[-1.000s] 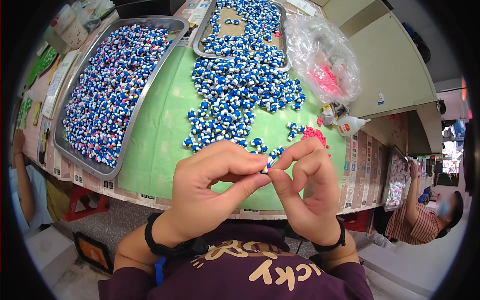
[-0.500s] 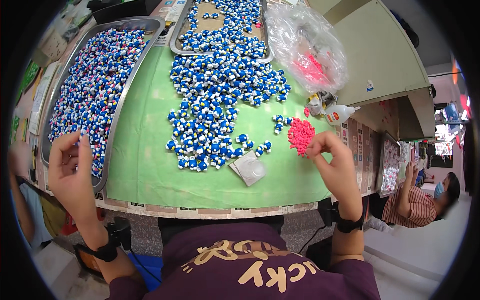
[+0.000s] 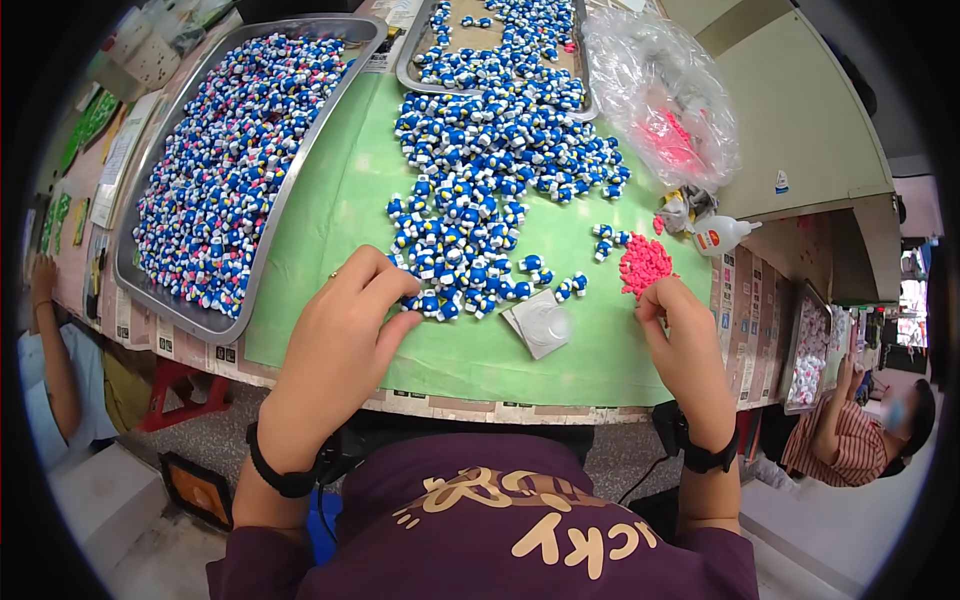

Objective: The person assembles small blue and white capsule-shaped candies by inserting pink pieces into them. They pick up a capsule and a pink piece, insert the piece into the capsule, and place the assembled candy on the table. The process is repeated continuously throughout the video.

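Observation:
A heap of small blue-and-white figures (image 3: 470, 230) with yellow touches spreads over the green table sheet (image 3: 330, 240). My left hand (image 3: 345, 325) has come to the near left edge of this heap, its thumb and forefinger apart beside the outermost figures. Over on the right, my right hand (image 3: 685, 330) is at the near edge of a pile of tiny pink pieces (image 3: 645, 262). Its thumb and forefinger are pinched together, and whatever lies between them is hidden. Between my hands sits a small clear round dish (image 3: 547, 326) on a pale square pad.
A metal tray (image 3: 262, 215) full of figures with pink parts stands at left. Another tray (image 3: 405, 70) of figures is at the back. A clear plastic bag (image 3: 660, 90), a white squeeze bottle (image 3: 720, 235) and a cabinet (image 3: 800, 120) line the right. People sit on both sides.
My left hand has moved right, from over the left tray to the heap of figures. My right hand stays by the pink pieces. The whole view has shifted slightly.

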The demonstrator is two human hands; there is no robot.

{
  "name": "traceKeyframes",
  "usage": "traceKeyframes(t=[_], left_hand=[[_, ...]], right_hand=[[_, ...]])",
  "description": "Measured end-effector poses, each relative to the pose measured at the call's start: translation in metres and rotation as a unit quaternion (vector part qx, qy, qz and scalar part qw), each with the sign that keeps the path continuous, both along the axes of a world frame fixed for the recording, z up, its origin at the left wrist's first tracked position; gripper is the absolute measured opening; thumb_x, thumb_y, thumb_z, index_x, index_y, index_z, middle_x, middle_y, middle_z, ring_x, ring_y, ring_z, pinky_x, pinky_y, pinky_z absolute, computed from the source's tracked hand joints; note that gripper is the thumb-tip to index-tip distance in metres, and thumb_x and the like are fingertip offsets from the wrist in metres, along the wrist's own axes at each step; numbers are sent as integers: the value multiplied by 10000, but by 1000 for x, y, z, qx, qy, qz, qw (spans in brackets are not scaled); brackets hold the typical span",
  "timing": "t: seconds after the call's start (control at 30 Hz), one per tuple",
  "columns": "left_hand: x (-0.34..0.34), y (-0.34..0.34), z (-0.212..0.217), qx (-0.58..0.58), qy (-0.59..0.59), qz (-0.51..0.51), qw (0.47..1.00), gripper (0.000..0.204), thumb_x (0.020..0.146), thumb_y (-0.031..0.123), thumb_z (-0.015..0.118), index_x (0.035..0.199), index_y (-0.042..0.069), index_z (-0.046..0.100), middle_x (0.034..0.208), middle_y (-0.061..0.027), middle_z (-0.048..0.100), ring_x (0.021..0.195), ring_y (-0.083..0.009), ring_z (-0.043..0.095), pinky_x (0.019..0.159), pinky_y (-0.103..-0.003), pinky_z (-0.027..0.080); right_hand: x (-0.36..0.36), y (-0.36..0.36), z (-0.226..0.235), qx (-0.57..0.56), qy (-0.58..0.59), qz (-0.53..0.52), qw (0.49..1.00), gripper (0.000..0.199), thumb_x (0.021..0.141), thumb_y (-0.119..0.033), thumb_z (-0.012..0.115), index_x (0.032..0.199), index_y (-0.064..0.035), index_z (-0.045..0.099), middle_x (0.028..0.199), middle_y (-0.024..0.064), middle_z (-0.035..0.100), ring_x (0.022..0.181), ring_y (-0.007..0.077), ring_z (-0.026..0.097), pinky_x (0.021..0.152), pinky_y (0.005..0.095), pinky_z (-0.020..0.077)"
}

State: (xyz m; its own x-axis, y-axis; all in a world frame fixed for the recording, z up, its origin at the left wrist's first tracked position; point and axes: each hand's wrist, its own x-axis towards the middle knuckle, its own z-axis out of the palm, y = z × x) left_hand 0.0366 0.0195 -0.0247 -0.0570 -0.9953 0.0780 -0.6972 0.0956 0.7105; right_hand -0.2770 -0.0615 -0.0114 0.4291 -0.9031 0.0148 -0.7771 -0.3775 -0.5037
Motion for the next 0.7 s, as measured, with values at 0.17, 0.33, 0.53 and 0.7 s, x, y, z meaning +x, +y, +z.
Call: traceKeyframes(t=[0.17,0.33,0.53,0.7], left_hand=[[1,-1,-3,-8,-22,-16,1000,186,790,-39,686,953,-8,604,903,-95,555,736,-210,609,630,-299,499],[4,1,-4,-35,90,50,994,173,809,-24,678,970,0,620,939,-90,628,800,-204,666,656,-284,545],[8,1,14,49,365,69,927,198,822,-36,706,1013,13,683,981,-69,660,886,-105,640,711,-239,540],[-18,-10,17,54,455,-66,887,226,809,-92,681,1018,-14,715,1037,-124,635,915,-147,622,756,-252,529]], right_hand=[[-3,2,-3,-34,14,5,999,159,753,107,565,845,2,488,785,152,533,730,344,561,654,398,455],[-2,0,0,-36,-5,37,999,179,723,120,551,838,-2,489,802,145,532,760,347,563,673,401,456],[-3,-3,-4,-12,7,84,996,200,714,144,532,841,-6,493,818,134,536,795,327,568,704,380,459],[17,3,26,16,-141,108,984,241,719,181,570,831,-20,499,859,115,580,807,257,609,710,338,497]])
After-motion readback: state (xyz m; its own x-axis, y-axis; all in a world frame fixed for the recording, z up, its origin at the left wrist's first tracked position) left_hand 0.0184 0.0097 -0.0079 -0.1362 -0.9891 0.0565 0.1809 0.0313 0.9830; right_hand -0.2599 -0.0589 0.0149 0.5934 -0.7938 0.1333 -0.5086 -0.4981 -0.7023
